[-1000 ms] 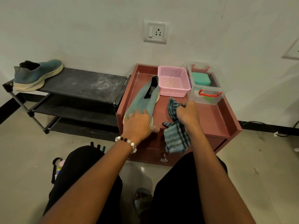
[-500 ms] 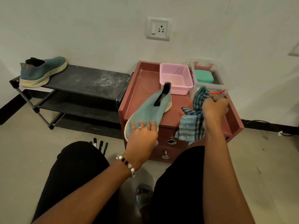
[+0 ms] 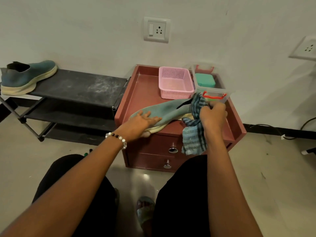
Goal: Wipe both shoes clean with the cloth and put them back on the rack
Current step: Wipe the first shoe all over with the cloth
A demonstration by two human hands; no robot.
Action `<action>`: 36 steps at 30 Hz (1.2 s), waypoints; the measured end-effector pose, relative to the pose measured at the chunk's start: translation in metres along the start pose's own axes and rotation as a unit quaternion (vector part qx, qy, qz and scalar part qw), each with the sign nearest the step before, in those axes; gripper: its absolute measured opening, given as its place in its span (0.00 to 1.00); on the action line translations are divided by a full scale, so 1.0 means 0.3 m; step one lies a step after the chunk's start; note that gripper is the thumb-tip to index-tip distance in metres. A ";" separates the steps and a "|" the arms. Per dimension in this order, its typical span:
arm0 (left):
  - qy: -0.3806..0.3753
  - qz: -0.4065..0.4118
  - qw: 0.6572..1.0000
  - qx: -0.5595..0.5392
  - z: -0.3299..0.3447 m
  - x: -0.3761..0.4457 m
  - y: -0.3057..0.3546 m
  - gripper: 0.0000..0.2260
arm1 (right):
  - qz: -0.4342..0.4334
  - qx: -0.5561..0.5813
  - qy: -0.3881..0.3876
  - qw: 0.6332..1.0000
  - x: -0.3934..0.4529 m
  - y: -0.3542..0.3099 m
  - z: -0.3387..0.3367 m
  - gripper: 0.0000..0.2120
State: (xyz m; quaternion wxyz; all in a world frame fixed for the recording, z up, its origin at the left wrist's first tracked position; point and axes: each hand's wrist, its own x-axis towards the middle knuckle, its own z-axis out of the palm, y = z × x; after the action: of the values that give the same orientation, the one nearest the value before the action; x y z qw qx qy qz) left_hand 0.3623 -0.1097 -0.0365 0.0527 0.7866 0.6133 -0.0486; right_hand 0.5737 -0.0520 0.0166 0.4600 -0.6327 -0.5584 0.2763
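A teal knit shoe lies across the top of the maroon cabinet, toe to the left, heel to the right. My left hand grips its toe, fingers spread over the top and thumb under the sole. My right hand holds a blue checked cloth bunched against the shoe's heel; the loose end hangs over the cabinet's front. The second teal shoe stands on the top shelf of the black rack at the far left.
A pink basket and a clear box with a teal case inside stand at the back of the cabinet. Two drawer knobs face me. Cables run along the floor at the right. My knees are just below the cabinet.
The shoe has turned from pointing away to lying sideways across the cabinet. My right hand has brought the cloth onto the shoe's heel. My left hand has stayed on the toe.
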 end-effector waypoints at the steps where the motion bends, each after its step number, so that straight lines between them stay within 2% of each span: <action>1: -0.009 -0.012 1.000 0.019 -0.004 0.021 -0.018 0.32 | -0.020 -0.019 -0.010 1.000 -0.002 -0.003 0.006 0.13; 3: -0.037 -0.046 0.998 0.013 -0.016 0.047 -0.051 0.33 | -0.074 -0.054 -0.033 0.995 -0.002 -0.009 0.023 0.15; 6: -0.081 -0.085 0.989 -0.087 -0.030 0.064 -0.086 0.30 | -0.178 -0.058 -0.046 0.981 -0.011 -0.020 0.072 0.19; 8: -0.061 -0.116 0.982 -0.139 -0.034 0.071 -0.087 0.28 | -0.241 -0.059 -0.039 0.968 -0.030 -0.037 0.101 0.21; 10: -0.017 -0.136 0.979 -0.147 -0.032 0.090 -0.086 0.28 | -0.285 -0.081 -0.082 0.952 -0.054 -0.051 0.126 0.23; 12: -0.024 -0.141 0.981 -0.129 -0.026 0.109 -0.089 0.27 | -0.336 -0.173 -0.185 0.907 -0.072 -0.045 0.166 0.24; 14: -0.071 -0.135 0.983 -0.103 -0.030 0.123 -0.100 0.27 | -0.352 -0.343 -0.295 0.819 -0.094 -0.024 0.221 0.23; 15: -0.091 -0.132 0.982 -0.101 -0.035 0.124 -0.104 0.27 | -0.352 -0.407 -0.327 0.776 -0.107 -0.013 0.245 0.24; 16: -0.103 -0.130 0.980 -0.106 -0.040 0.122 -0.111 0.27 | -0.350 -0.446 -0.343 0.749 -0.117 0.002 0.267 0.25; 17: -0.111 -0.125 0.979 -0.114 -0.045 0.117 -0.116 0.29 | -0.347 -0.465 -0.341 0.740 -0.120 0.015 0.284 0.26; 19: -0.115 -0.119 0.980 -0.107 -0.049 0.096 -0.127 0.33 | -0.342 -0.474 -0.304 0.752 -0.119 0.024 0.297 0.24; 23: -0.106 -0.113 0.986 -0.056 -0.028 0.059 -0.125 0.39 | -0.299 -0.476 -0.197 0.803 -0.120 -0.029 0.289 0.12; 25: -0.103 -0.118 0.986 -0.058 -0.014 0.061 -0.123 0.41 | -0.273 -0.443 -0.149 0.841 -0.102 -0.048 0.282 0.11; 27: -0.114 -0.124 0.984 -0.059 -0.015 0.061 -0.113 0.43 | -0.281 -0.371 -0.108 0.879 -0.081 -0.044 0.289 0.13; 28: -0.119 -0.126 0.983 -0.057 -0.018 0.059 -0.106 0.43 | -0.294 -0.344 -0.110 0.885 -0.082 -0.044 0.299 0.15; 29: -0.125 -0.130 0.982 -0.051 -0.020 0.057 -0.100 0.43 | -0.308 -0.341 -0.146 0.876 -0.091 -0.044 0.315 0.17; 30: -0.131 -0.132 0.982 -0.040 -0.022 0.056 -0.095 0.42 | -0.324 -0.357 -0.206 0.852 -0.110 -0.041 0.333 0.19; 32: -0.157 -0.139 0.978 -0.005 -0.024 0.057 -0.092 0.38 | -0.346 -0.399 -0.329 0.783 -0.154 -0.030 0.357 0.26; 33: -0.168 -0.144 0.975 0.006 -0.022 0.057 -0.093 0.36 | -0.348 -0.401 -0.370 0.762 -0.160 -0.027 0.357 0.30; 34: -0.171 -0.149 0.974 0.006 -0.016 0.058 -0.094 0.37 | -0.349 -0.397 -0.395 0.752 -0.150 -0.021 0.351 0.33; 36: -0.157 -0.157 0.975 -0.013 -0.009 0.056 -0.100 0.42 | -0.350 -0.404 -0.398 0.746 -0.107 0.002 0.325 0.35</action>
State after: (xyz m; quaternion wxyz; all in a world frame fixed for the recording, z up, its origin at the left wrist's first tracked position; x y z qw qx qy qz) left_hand 0.3374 -0.0859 -0.0370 0.1498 0.6626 0.7136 -0.1710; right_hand 0.4826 -0.0561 -0.0306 -0.0379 -0.3520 -0.9325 0.0715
